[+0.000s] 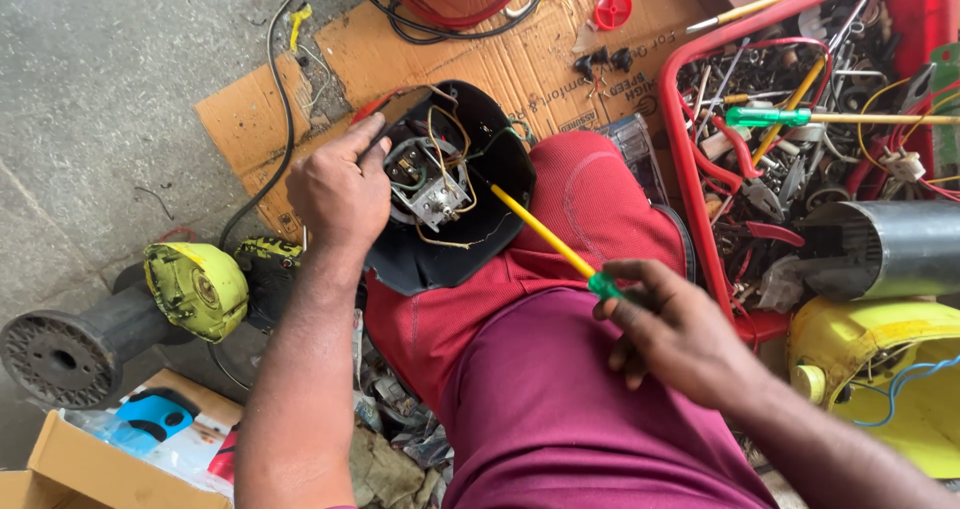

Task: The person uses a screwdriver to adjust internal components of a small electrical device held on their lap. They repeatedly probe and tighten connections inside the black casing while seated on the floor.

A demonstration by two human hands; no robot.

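Note:
My left hand (340,191) grips the left rim of a black round appliance housing (495,134) that rests against my red-trousered knee. Inside the housing sit a small metal switch block (437,197) and a tangle of wires. My right hand (672,331) holds a screwdriver (545,234) with a yellow shaft and green handle. Its tip points into the housing, close to the switch block.
A red basket (690,174) of tools, wires and screwdrivers stands at the right, with a grey metal cylinder (885,249) and a yellow casing (880,369) beside it. Flattened cardboard (510,59) lies ahead. A yellow-green angle grinder (195,289) and a black flanged part (60,354) lie at the left.

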